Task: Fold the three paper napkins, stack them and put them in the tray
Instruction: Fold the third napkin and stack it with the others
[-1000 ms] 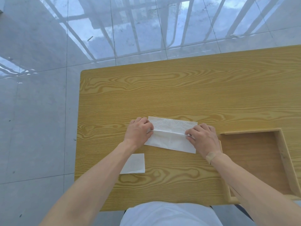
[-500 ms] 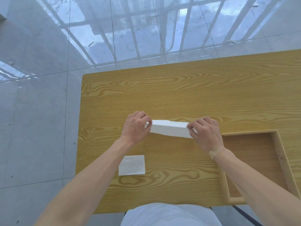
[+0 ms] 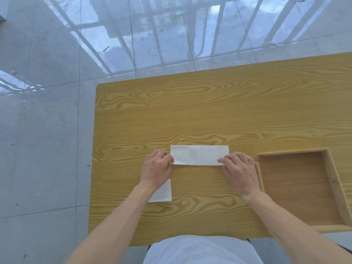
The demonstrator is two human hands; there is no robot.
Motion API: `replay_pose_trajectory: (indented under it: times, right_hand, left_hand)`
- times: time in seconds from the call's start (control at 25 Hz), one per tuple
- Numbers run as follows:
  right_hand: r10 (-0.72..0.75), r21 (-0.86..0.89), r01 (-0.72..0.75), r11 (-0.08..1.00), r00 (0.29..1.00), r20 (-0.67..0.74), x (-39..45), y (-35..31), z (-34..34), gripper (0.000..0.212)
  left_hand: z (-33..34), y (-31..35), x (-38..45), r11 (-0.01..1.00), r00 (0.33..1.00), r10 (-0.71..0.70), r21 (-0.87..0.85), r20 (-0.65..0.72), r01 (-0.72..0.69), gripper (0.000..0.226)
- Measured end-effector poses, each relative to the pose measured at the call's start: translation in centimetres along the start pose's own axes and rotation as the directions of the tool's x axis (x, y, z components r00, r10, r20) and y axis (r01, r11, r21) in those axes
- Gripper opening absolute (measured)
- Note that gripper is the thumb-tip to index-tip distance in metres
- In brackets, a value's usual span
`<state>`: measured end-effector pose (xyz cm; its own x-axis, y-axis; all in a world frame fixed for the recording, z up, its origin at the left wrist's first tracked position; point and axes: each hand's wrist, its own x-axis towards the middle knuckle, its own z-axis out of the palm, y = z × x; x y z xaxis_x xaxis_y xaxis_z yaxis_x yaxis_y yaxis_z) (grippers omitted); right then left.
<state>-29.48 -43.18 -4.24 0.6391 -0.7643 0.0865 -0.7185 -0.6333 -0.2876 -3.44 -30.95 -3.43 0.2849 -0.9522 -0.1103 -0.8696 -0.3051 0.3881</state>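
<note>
Napkin [image 3: 199,155] lies flat on table [image 3: 190,115] — tray [image 3: 332,180] holds nothing.

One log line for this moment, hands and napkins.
left hand: pinches long napkin | right hand: pinches it | small folded napkin: table | tray: empty

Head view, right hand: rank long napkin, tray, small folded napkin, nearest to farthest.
From the right hand:
1. Long napkin: its fingertips hold down the right end.
2. Tray: just to the hand's right, its left rim beside the wrist.
3. Small folded napkin: across the table, partly under the left hand and wrist.
</note>
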Motion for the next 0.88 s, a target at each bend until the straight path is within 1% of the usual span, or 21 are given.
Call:
replay_pose_trajectory:
  times: [0.12,0.24,0.28,0.36,0.44,0.52,0.6,0.76,0.88]
  right_hand:
    - [0.004,0.033,-0.004,0.999,1.0,0.004,-0.5,-0.7,0.6,0.028]
    - [-0.032,0.021,0.032,0.999,0.999,0.012,0.1,-1.9,1.4,0.033]
    - [-0.038,0.008,0.038,0.999,0.999,0.034,0.6,-2.3,1.7,0.037]
    - [-0.046,-0.032,0.051,0.998,0.988,0.148,1.9,-2.8,2.4,0.046]
    - [-0.037,-0.086,0.063,0.994,0.961,0.274,2.7,-2.7,3.2,0.056]
    - [-0.007,-0.135,0.058,0.989,0.937,0.35,2.9,-2.2,4.0,0.062]
    - [0.018,-0.159,0.044,0.986,0.929,0.369,2.6,-1.9,4.7,0.064]
    - [0.049,-0.17,0.016,0.985,0.928,0.369,2.4,-1.7,5.1,0.066]
    - [0.146,-0.188,-0.087,0.978,0.933,0.33,2.0,-0.2,4.9,0.065]
  left_hand:
    - [0.5,0.2,-0.6,0.998,0.997,-0.061,0.016,-0.038,0.062,0.027]
    - [1.6,2.2,-0.4,0.999,0.995,-0.014,0.03,-0.098,0.017,0.028]
    - [2.2,3.1,-0.1,0.999,0.996,0.017,0.032,-0.083,-0.014,0.033]
    - [3.5,4.8,1.0,0.997,0.998,0.063,0.051,-0.001,-0.063,0.047]
    - [4.8,5.6,2.0,0.991,0.992,0.089,0.093,0.094,-0.098,0.059]
    - [5.9,5.5,2.5,0.979,0.981,0.097,0.159,0.17,-0.124,0.064]
    - [6.6,5.0,2.7,0.971,0.972,0.082,0.203,0.219,-0.128,0.067]
    - [6.9,4.2,2.6,0.968,0.971,0.065,0.221,0.23,-0.118,0.066]
    - [6.2,2.3,2.7,0.969,0.978,0.032,0.232,0.205,-0.08,0.062]
